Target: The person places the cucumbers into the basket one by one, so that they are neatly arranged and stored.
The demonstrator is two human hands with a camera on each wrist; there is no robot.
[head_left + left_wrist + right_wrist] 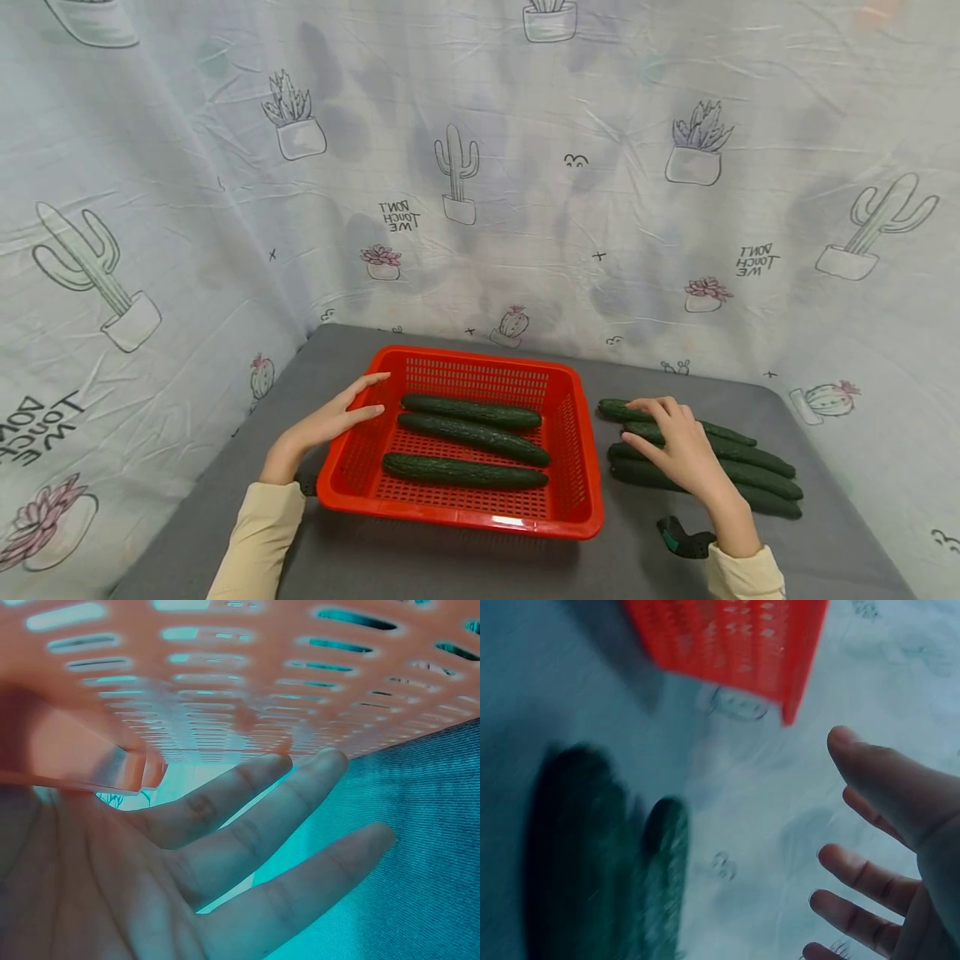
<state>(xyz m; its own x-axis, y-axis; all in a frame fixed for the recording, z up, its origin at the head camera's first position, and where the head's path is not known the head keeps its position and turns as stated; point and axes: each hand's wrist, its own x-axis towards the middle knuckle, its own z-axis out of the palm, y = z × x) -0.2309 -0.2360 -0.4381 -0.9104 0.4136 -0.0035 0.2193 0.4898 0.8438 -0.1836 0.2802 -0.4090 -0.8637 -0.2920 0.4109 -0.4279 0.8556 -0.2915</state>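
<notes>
A red plastic basket [461, 515] with slotted walls holds three dark green cucumbers [465, 471] lying crosswise. My left hand [330, 421] is at the basket's left rim, thumb and forefinger reaching over it. Seen in the left wrist view, the other fingers [247, 832] extend fairly straight beside the basket's slotted outer side [217, 697]. To the right of the basket, several more cucumbers [750, 475] lie side by side on the table. Over their near-left ends hovers my right hand [682, 446], fingers spread and loosely bent. Nothing is between its thumb and fingers in the right wrist view.
The grey tabletop [420, 567] carries everything. Patterned cloth [510, 183] with cactus drawings hangs behind and along both sides. A black and green strapped object [682, 537] is at the right wrist.
</notes>
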